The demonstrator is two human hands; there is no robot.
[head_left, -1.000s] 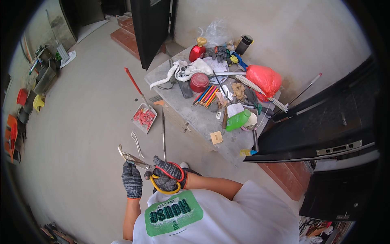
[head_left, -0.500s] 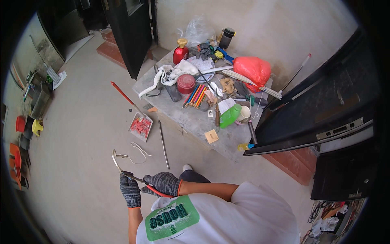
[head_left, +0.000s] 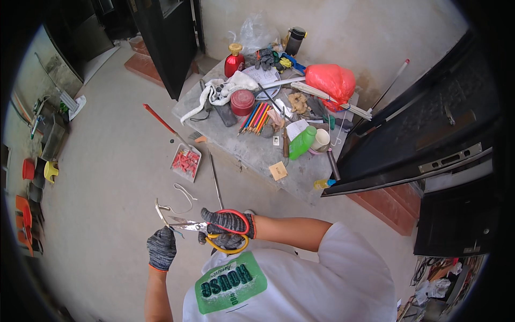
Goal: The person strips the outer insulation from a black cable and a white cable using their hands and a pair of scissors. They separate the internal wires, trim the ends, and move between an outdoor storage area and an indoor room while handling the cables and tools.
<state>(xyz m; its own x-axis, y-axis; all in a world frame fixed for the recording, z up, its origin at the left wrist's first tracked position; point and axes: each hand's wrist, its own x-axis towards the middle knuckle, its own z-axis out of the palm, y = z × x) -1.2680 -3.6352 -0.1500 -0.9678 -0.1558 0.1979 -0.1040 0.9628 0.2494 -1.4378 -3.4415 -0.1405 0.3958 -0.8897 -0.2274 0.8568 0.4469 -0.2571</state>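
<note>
The grey-gloved left hand (head_left: 162,248) is closed on the near end of a white cord (head_left: 159,212), seemingly to steady it, while the right hand (head_left: 228,224) grips red-and-yellow-handled scissors (head_left: 198,226), blades parted just beside the cord; I cannot tell whether they touch it. Farther off, a dustpan (head_left: 189,177) probably keeps red scraps (head_left: 185,161) together on the floor (head_left: 107,214). Beyond, to the right, coloured pencils (head_left: 255,119) lie together on a table (head_left: 300,183).
</note>
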